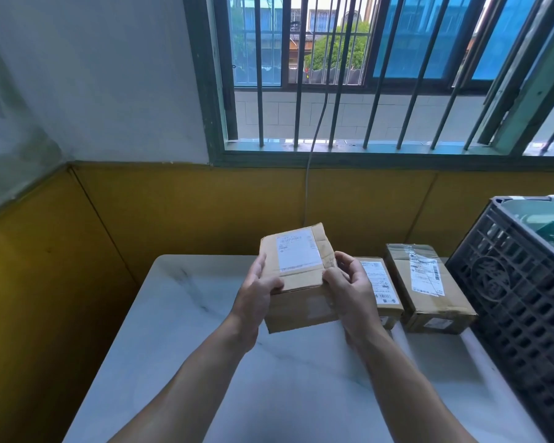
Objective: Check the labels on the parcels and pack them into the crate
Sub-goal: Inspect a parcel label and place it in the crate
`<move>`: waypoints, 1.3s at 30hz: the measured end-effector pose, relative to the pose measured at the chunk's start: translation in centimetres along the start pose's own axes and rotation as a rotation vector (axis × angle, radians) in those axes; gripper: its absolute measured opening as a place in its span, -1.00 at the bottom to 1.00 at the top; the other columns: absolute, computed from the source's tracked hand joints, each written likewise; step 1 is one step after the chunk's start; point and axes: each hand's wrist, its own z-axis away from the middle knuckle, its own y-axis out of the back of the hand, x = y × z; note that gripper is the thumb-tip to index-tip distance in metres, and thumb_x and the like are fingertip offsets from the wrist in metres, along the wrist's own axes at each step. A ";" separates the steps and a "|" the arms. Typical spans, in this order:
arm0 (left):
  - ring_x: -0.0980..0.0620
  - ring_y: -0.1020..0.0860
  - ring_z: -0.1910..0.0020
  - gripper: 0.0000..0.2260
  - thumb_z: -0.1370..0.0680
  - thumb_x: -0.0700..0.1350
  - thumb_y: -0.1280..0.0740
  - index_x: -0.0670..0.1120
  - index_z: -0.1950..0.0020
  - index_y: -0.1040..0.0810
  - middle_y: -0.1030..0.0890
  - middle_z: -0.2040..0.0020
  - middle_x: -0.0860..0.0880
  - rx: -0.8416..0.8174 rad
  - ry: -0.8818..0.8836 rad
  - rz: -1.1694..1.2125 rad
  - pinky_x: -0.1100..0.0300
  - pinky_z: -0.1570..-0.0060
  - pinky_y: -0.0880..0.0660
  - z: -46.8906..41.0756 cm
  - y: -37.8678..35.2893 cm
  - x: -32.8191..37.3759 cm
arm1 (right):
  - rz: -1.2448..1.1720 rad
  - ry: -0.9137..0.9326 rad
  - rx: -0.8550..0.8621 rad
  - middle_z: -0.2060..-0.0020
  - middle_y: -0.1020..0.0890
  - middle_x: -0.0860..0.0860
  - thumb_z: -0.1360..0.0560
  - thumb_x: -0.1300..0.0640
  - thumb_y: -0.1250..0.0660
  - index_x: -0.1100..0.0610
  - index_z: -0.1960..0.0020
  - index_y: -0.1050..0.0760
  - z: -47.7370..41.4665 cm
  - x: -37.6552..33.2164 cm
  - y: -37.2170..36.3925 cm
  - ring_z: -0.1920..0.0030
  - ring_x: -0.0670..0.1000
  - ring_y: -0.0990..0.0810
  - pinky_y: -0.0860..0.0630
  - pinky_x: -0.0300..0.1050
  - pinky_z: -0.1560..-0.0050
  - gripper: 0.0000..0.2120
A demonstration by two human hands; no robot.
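A cardboard parcel (pixel 301 276) is held above the marble surface (pixel 179 330), gripped at its sides by the left hand (pixel 256 292) and right hand (pixel 352 282), white label (pixel 298 252) upward. Two more parcels (pixel 426 289) lie between it and the dark crate (pixel 522 298).

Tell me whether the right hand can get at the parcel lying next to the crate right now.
Likely yes, once freed: the right hand holds the held parcel, but the rightmost parcel beside the crate lies uncovered, with nothing above it.
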 end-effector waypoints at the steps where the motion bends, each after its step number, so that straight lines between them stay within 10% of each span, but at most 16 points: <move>1: -0.05 -0.62 -0.20 -0.60 -0.38 -0.04 -0.27 0.36 -0.13 -0.52 -0.69 -0.16 0.09 0.012 0.014 -0.013 0.01 -0.14 -0.59 0.0 0.0 0.2 | 0.009 0.010 -0.011 -0.10 -0.70 -0.05 -0.35 -0.03 -0.39 -0.08 -0.25 -0.49 0.2 0.0 0.0 -0.15 0.01 -0.67 -0.62 0.05 -0.13 -0.53; 7: 0.24 -0.59 -0.08 -0.77 -0.46 -0.04 -0.28 0.29 0.03 -0.59 -0.54 -0.16 0.15 0.036 0.034 -0.042 0.45 0.26 -0.48 0.4 -0.1 1.1 | 0.048 0.034 0.016 0.00 -0.75 -0.08 -0.62 -0.18 -0.25 -0.06 -0.22 -0.63 0.3 0.2 0.1 -0.05 -0.05 -0.71 -0.62 -0.11 0.00 -0.68; 13: -0.03 -0.64 -0.19 -0.53 -0.41 0.00 -0.21 0.13 -0.31 -0.58 -0.68 -0.20 -0.01 0.017 0.002 -0.056 0.15 0.08 -0.59 0.6 0.4 0.2 | -0.028 0.038 0.066 -0.31 -0.58 -0.09 -0.63 0.16 -0.32 0.01 -0.16 -0.63 0.0 0.4 0.0 -0.19 -0.12 -0.62 -0.60 -0.33 0.11 -0.83; 23: 0.02 -0.61 -0.21 -0.59 -0.48 0.03 -0.23 0.14 -0.33 -0.51 -0.60 -0.29 0.04 0.017 0.057 -0.001 0.21 0.06 -0.64 0.9 0.5 -1.0 | -0.105 -0.112 -0.080 -0.31 -0.56 0.07 -0.53 0.03 -0.45 0.00 -0.63 -0.07 0.5 -0.6 -0.2 -0.16 0.03 -0.67 -0.62 0.03 -0.17 -0.19; 26: 0.23 -0.52 -0.22 -0.67 -0.70 -0.10 -0.18 0.04 -0.44 -0.53 -0.42 -0.45 0.17 0.005 0.037 -0.059 0.52 0.24 -0.51 0.7 0.2 -0.9 | -0.056 -0.083 -0.078 -0.29 -0.58 0.04 -0.56 0.19 -0.42 0.12 -0.60 -0.16 0.6 -0.2 -0.4 -0.16 -0.01 -0.66 -0.63 -0.16 0.01 -0.29; 30: 0.22 -0.69 -0.02 -0.63 -0.75 0.02 -0.01 0.08 -0.39 -0.55 -0.73 -0.12 0.11 -0.057 0.005 0.008 0.39 0.18 -0.57 0.9 -0.8 -0.5 | -0.023 -0.021 -0.112 -0.08 -0.72 -0.02 -0.59 0.24 -0.36 0.03 -0.25 -0.52 0.8 0.1 -0.7 -0.04 -0.03 -0.72 -0.63 -0.18 0.11 -0.74; 39: 0.03 -0.69 -0.15 -0.64 -0.74 -0.09 -0.12 0.04 -0.55 -0.37 -0.67 -0.28 -0.01 -0.096 -0.048 0.085 0.18 0.01 -0.65 1.1 -1.2 -0.1 | -0.048 -0.012 -0.079 -0.12 -0.71 -0.04 -0.56 0.25 -0.38 0.05 -0.45 -0.42 0.6 0.7 -0.8 -0.07 -0.06 -0.72 -0.65 -0.14 0.03 -0.52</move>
